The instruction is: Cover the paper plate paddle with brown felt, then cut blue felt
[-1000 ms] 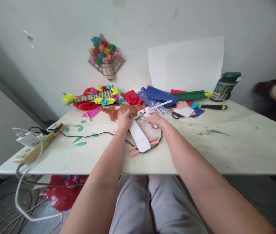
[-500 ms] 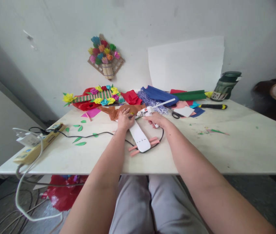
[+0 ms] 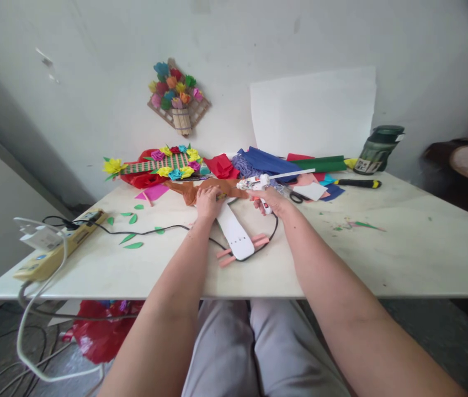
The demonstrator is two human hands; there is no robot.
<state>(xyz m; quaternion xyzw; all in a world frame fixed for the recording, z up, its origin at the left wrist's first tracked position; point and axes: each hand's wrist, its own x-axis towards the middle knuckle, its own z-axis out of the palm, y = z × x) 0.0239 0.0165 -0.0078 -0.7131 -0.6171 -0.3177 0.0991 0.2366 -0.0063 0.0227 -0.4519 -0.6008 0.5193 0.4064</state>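
1. One wide pale table (image 3: 383, 259) fills the room in front of the seated person, its top marked with bits of coloured scrap
2. A big white sheet (image 3: 312, 113) leans against the wall at the far edge, with a heap of coloured paper (image 3: 277, 162) lying just below it
3. On the far left of the table sits a red paper piece trimmed with flowers (image 3: 155, 165), and a smaller flower craft (image 3: 178, 99) hangs on the wall above it
4. A yellow power strip (image 3: 52, 253) lies at the left edge, its black cord (image 3: 168, 227) running across the top toward the hands
5. A white paddle-shaped piece (image 3: 234, 234) lies between the two forearms, pink sticks (image 3: 244, 249) poking out under its near end
6. The brown paper (image 3: 201, 187) lies crumpled at the paddle's far end; the left hand (image 3: 208, 203) presses down on it, fingers curled on the paper
7. The right hand (image 3: 273, 199) is closed around the grip of a white glue gun (image 3: 256, 183), lifted just above the table, nozzle pointing left toward the brown paper
8. Small green paper leaves (image 3: 132, 231) are scattered near the cord
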